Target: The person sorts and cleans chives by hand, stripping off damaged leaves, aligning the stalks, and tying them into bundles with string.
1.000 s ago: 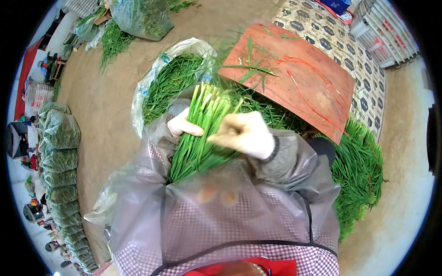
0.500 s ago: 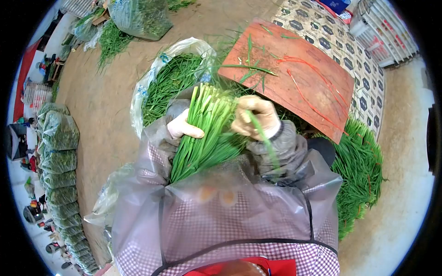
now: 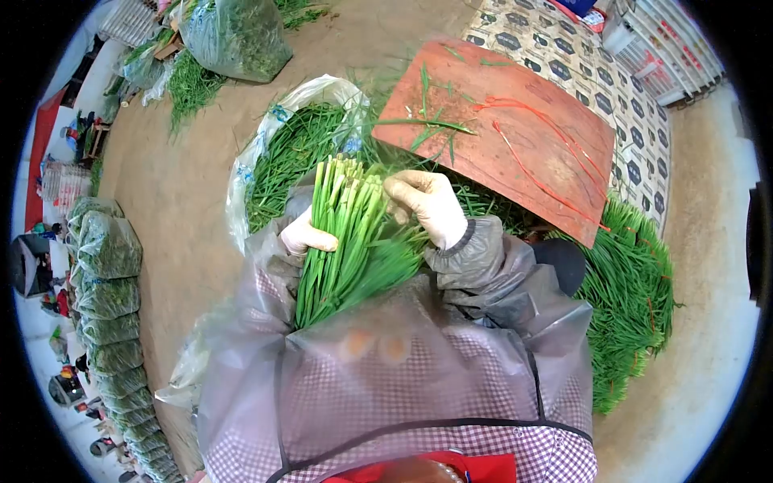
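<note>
My gloved left hand (image 3: 309,234) is wrapped round a thick bunch of garlic chives (image 3: 342,217), thumb across the front. The pale cut ends point up and away from me, while the green leaves hang toward my lap. At the right side of the bunch is my gloved right hand (image 3: 431,205), its fingers pinched on stalks at the edge; the fingertips are partly hidden. A plastic bag (image 3: 240,173) stands just beyond my left hand, with loose green leaves (image 3: 294,157) inside.
A reddish board (image 3: 515,137) with orange ties (image 3: 543,133) and leaf scraps lies ahead right. Bundled chives (image 3: 624,314) are heaped at my right. Filled bags (image 3: 109,249) line the left side, and a large stuffed bag (image 3: 237,40) sits at the far left.
The single stalk hanging from my right hand is gone from view. That hand has moved left against the bunch, and the bunch has shifted slightly left and become more upright.
</note>
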A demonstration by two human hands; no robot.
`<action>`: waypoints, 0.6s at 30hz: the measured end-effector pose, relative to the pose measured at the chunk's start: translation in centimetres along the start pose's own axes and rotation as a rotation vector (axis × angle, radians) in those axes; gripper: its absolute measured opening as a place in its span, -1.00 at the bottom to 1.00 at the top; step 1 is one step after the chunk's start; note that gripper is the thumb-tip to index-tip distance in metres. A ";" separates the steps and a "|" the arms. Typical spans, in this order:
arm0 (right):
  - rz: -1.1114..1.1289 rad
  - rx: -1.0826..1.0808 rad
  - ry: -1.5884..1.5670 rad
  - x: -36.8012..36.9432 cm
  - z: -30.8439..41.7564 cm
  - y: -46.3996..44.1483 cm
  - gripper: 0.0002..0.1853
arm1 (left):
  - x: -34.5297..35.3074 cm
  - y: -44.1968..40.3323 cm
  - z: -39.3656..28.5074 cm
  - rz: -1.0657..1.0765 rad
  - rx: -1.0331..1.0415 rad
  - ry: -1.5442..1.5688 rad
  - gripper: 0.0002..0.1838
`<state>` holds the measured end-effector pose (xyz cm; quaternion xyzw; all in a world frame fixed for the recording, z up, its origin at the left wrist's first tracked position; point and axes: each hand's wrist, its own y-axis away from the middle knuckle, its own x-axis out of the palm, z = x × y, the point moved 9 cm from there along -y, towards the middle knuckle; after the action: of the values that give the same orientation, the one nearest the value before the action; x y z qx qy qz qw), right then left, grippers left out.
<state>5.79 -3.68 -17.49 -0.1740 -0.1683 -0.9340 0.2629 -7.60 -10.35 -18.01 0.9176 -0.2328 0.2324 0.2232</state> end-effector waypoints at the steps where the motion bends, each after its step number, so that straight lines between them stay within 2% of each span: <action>1: -0.043 -0.019 -0.021 -0.6 0.0 0.0 -0.78 | -0.4 0.0 0.2 0.010 0.001 0.004 -0.03; 4: -0.183 -0.172 -0.208 -4.2 1.5 -0.5 -0.78 | -1.6 0.3 1.3 0.029 -0.001 0.048 -0.01; 5: -0.199 -0.333 -0.058 -6.6 2.9 -1.2 -0.79 | -2.1 0.5 1.6 0.019 0.006 0.070 0.01; 6: -0.377 -0.343 0.015 -8.7 4.7 -0.5 -0.82 | -2.5 0.5 1.8 0.010 0.012 0.090 0.02; 8: -0.723 -0.720 0.643 -11.1 9.7 1.2 -0.87 | -2.3 0.5 1.5 0.028 0.023 0.063 0.04; 10: -0.502 -0.595 0.351 -11.9 9.3 -0.8 -0.84 | -2.2 0.5 1.0 -0.022 0.054 0.017 0.03; 12: -0.107 -0.159 0.124 -8.3 6.0 -2.5 -0.80 | -2.5 0.5 1.3 -0.022 0.022 0.026 0.04; 15: 0.117 -0.031 0.130 -1.6 3.9 -2.4 -0.72 | -2.6 0.3 1.4 -0.004 -0.009 0.013 0.04; 18: 0.179 0.079 0.044 1.0 0.9 -3.2 -0.77 | -2.6 0.3 1.4 0.088 0.026 0.017 0.00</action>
<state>3.41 -1.21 -16.99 -0.1573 -0.1827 -0.9030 0.3557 -9.32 -10.45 -20.38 0.9073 -0.2679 0.2528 0.2026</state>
